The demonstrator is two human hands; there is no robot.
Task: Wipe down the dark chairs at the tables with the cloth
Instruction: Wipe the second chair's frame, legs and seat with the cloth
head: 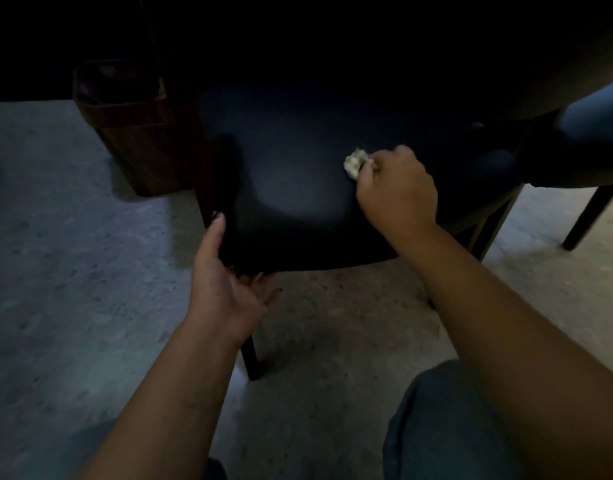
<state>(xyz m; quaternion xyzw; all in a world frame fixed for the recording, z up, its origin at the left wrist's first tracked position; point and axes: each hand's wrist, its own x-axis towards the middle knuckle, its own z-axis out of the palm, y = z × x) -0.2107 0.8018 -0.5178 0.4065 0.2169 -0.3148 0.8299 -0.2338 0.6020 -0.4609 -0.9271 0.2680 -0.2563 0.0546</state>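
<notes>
1. The dark chair [291,188] fills the middle of the view — its seat faces the camera, its far part lost in shadow.
2. The right hand [396,188] rests on the seat at about 3 o'clock from the seat's centre, fingers curled round a small crumpled pale cloth [356,162] that is pressed to the upholstery.
3. The left hand [225,282] grips the seat's front corner at 7 o'clock, thumb lying up along the side edge, fingers tucked under.
4. A brown wastebasket [138,133] stands on the speckled floor [55,271] at 10 o'clock, just beside the chair.
5. A second chair [575,161] sits at 2 o'clock.
6. No legible writing or labels — the view is too dim.
</notes>
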